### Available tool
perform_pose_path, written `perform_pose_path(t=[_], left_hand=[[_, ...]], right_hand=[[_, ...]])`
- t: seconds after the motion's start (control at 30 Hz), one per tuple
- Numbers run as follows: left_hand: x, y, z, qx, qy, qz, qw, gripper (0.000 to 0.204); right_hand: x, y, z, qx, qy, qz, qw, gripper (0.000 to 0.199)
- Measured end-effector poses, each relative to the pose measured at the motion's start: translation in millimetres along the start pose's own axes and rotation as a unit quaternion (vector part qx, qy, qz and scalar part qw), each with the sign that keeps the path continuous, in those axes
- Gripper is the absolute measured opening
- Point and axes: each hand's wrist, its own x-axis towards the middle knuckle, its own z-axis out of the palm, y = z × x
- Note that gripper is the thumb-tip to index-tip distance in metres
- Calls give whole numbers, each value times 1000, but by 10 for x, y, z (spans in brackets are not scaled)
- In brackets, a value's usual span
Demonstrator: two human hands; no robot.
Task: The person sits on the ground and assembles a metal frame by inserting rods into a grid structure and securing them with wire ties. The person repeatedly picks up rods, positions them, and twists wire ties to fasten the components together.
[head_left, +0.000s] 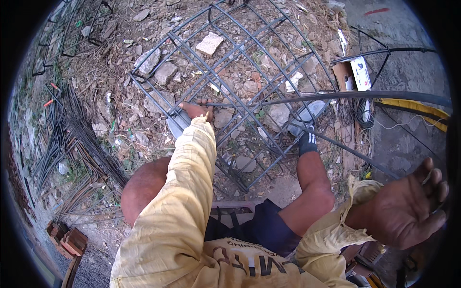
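A cage of tied steel bars point(249, 114) lies tilted in front of me, between my legs and over the rubble. My left hand point(194, 110) reaches to its left side, fingers closed at the end of a long steel bar point(307, 99). That bar runs right across the cage and off toward the right edge. My right hand point(403, 209) is raised at the lower right, palm showing and fingers loosely bent, with nothing in it. Below the long bar, a second steel bar point(350, 152) slants from the cage toward my right hand.
Stones such as a pale block point(210, 43) lie under and around the cage. Bundled thin rods point(91, 144) lie at left, above red bricks point(72, 241). A white box point(360, 73) and a yellow-black object point(413, 109) are at right. My shoes stand by the cage.
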Motion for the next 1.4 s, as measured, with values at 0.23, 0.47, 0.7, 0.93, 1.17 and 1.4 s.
perform_pose_path(t=[0.23, 0.47, 0.7, 0.93, 1.17, 1.4], left_hand=[[-258, -37, 54, -36, -2, -5, 999, 57], [-68, -47, -39, -78, -24, -12, 997, 57], [-153, 12, 46, -70, 5, -18, 997, 56], [-161, 20, -9, -28, 11, -13, 999, 51], [-148, 77, 2, -31, 57, -7, 998, 65], [-55, 57, -85, -59, 3, -26, 998, 75]], right_hand=[[-3189, 1748, 259, -285, -640, 385, 601, 40], [-4231, 2550, 361, -519, -721, 337, 312, 52], [-4389, 2523, 182, -346, -646, 504, 457, 38], [-3673, 1912, 275, -204, -342, 637, 660, 37], [-3188, 1046, -11, -108, -198, 729, 646, 33], [-2621, 284, -266, -50, -170, 406, 896, 40]])
